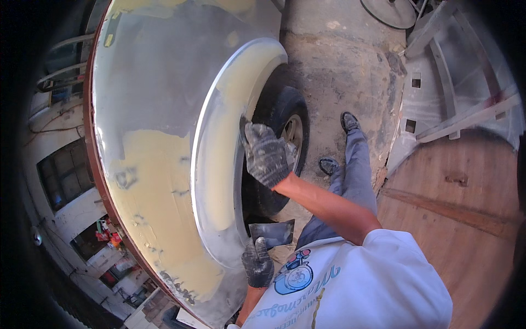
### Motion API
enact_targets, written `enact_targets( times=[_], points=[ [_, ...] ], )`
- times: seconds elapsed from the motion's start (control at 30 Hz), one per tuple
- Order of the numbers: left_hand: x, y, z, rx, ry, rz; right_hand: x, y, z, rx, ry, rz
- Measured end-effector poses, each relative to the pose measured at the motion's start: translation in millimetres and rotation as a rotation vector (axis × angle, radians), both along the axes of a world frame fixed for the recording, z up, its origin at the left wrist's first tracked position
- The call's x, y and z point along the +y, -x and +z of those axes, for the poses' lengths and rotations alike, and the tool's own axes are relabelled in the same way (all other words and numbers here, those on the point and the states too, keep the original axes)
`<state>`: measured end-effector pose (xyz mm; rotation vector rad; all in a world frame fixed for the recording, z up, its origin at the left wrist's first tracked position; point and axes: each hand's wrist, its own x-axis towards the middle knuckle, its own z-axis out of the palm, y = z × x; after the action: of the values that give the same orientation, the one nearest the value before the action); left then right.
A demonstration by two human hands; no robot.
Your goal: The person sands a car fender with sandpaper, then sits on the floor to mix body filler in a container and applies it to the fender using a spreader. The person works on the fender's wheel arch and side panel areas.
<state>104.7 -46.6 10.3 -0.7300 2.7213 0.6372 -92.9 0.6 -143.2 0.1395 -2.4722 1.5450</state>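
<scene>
— So, which hand is on the work?

— The right hand (pixel 267 155), in a grey knit glove. Its fingers are curled shut on a small dark spreader (pixel 244 127), whose tip presses against the inner edge of the wheel arch lip (pixel 230 104). The blade itself is mostly hidden by the glove.

— And the other?

— The left hand (pixel 257 263), gloved too, sits lower, pinched on a flat dark metal board (pixel 273 232) held roughly level, close to the bottom of the arch.

— Which way does the arch run from the grip?

— It curves as a long band from the top, past the right hand, down to the left hand. Pale yellow filler (pixel 227 164) covers its face; the right hand stands at the upper stretch, just beside the tyre (pixel 285 118).

— What lies beyond?

— Outward to the left, the grey body panel (pixel 159 77) carries a broad yellow patch. To the right, bare concrete floor (pixel 334 71) and the person's shoes (pixel 349 120).
</scene>
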Motion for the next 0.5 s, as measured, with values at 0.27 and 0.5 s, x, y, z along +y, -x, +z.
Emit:
enact_targets(
  times=[0.27,0.5],
  points=[
    [3.9,7.7,6.7,-0.035,0.024,0.017,42.6,74.5,-42.8,-0.030,0.177,-0.118],
    [-4.3,-2.9,-7.0,0.081,0.075,-0.089,6.8,40.8,-16.7,0.026,0.200,-0.081]
  ],
)
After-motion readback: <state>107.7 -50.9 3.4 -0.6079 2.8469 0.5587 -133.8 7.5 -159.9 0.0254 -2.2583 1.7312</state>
